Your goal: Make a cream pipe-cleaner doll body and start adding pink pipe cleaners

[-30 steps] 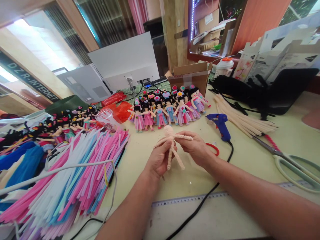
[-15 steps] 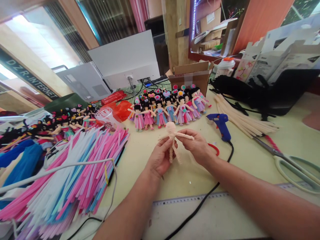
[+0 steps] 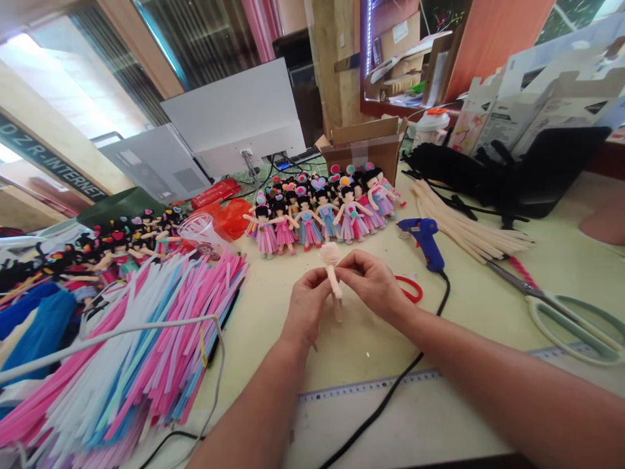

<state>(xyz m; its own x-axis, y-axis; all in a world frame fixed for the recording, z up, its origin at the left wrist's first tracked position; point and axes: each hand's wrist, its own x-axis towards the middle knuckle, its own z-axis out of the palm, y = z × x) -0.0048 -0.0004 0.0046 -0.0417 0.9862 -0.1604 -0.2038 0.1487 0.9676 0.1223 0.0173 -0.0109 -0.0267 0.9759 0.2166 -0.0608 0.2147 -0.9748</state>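
Doll body: the peach pipe-cleaner figure [image 3: 332, 268] is being held upright above the table [image 3: 488, 306], just at 6 o'clock of the row of finished dolls [image 3: 319, 212].
Change: a second ago its arms were sticking out sideways and its legs were splayed; now the arms are tucked behind the fingers and only the round head and a slim trunk are showing.
Left hand [image 3: 305, 306]: pinching the figure from 9 o'clock, fingertips closed on the trunk.
Right hand [image 3: 374, 283]: gripping from 3 o'clock, thumb and forefinger clamped just under the head.
Meaning: the limbs are probably being folded or twisted in, though the fingers are hiding them.
Glue gun [image 3: 424, 238]: lying at 2 o'clock of the hands.
Pipe cleaners [image 3: 141, 345]: a pink, white and blue heap, spreading at 8 o'clock.
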